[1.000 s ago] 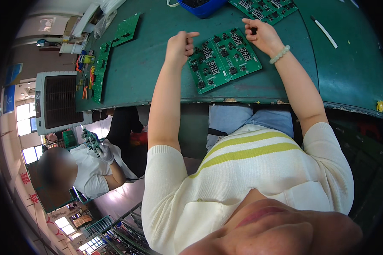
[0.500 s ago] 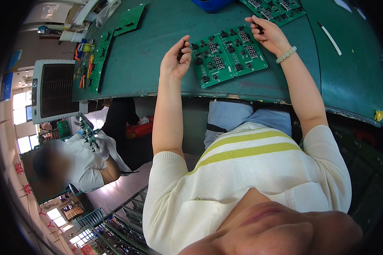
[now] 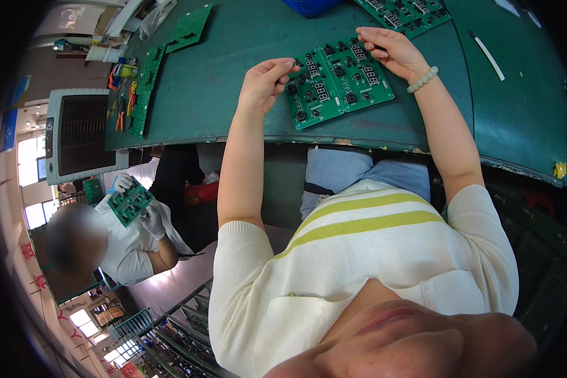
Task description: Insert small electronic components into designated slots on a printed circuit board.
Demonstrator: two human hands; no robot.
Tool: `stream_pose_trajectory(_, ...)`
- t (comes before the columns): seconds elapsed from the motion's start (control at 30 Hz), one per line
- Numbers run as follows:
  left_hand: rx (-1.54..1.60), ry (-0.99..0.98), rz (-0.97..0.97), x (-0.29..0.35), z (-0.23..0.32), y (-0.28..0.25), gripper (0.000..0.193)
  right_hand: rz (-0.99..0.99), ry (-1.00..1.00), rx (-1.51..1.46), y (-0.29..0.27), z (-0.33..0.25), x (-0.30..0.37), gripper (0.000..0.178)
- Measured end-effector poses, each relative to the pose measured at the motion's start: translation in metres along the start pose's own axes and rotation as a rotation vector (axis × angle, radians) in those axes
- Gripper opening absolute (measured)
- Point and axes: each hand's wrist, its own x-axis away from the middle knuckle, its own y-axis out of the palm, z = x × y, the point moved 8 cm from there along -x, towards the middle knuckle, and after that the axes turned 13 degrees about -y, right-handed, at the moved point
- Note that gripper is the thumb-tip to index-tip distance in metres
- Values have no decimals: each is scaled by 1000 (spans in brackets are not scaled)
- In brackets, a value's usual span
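A green circuit board panel with black components and several white digit displays lies on the bench before me. My left hand is closed at its upper left corner, thumb and forefinger pinched over the board's edge. My right hand is pinched above the upper right corner, its fingertips over the components there. Whatever lies between the fingers of either hand is too small or hidden to make out. Behind the right hand, a second similar board lies partly out of view.
The green bench also carries boards at left beside pliers, a blue container at the far edge and a white pen-like stick at right. To the left, a co-worker in gloves holds another board near an air cooler.
My left hand has moved right, its fingertips now over the board's corner. My right hand has shifted slightly left and down. The co-worker's board has been turned to show its face.
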Motion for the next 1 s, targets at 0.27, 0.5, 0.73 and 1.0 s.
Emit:
stream_pose_trajectory(0.27, -555, 159, 140, -7, 2, 6, 17, -95, 76, 75, -13, 11, -3, 25)
stream_pose_trajectory(0.5, -702, 289, 92, -14, 1, 12, 15, -107, 25, 65, -5, 7, -2, 25)
stream_pose_trajectory(0.73, -733, 213, -47, -20, -3, 13, 16, -102, 8, 102, 0, 6, -2, 21)
stream_pose_trajectory(1.0, -534, 144, -14, -10, -8, 11, 16, -92, -30, 189, 0, 8, 0, 19)
